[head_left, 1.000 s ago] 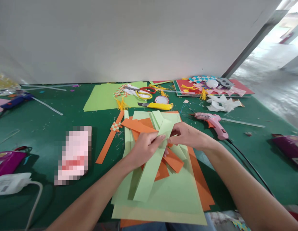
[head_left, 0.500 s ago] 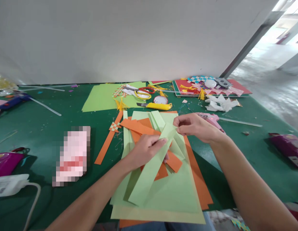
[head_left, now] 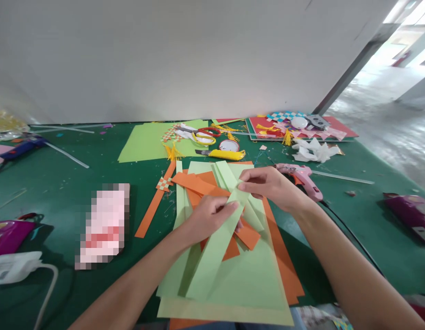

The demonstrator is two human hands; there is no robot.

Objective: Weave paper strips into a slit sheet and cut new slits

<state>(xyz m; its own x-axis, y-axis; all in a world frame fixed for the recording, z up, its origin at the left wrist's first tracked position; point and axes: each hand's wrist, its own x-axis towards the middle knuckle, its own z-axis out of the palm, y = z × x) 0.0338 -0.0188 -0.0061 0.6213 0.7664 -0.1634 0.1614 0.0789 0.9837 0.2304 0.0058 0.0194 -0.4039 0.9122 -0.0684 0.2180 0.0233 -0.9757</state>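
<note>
A long light-green paper strip (head_left: 212, 256) slants up from the near sheets, held between both hands. My left hand (head_left: 214, 213) is closed on its middle, thumb on top and fingers partly hidden beneath. At the strip's upper end, my right hand (head_left: 262, 183) pinches the far edge. Under them lie light-green paper sheets (head_left: 247, 284), with orange paper strips (head_left: 198, 184) scattered on top and orange paper (head_left: 281, 252) showing at the right. Left of the pile rests an orange strip (head_left: 152, 213) bearing a small woven checkered piece (head_left: 163, 184).
Behind the pile lie a yellow cutter knife (head_left: 228, 154), scissors (head_left: 204, 135) and a tape roll (head_left: 229, 145). A pink glue gun (head_left: 303, 178) sits beside my right hand. A blue glue gun (head_left: 23, 149), a white plug (head_left: 16, 266) and a blurred-out pink item (head_left: 106, 224) are leftward.
My right hand has shifted slightly left and along the strip's upper end, nearer my left hand. More of the pink glue gun shows. My left hand keeps its hold.
</note>
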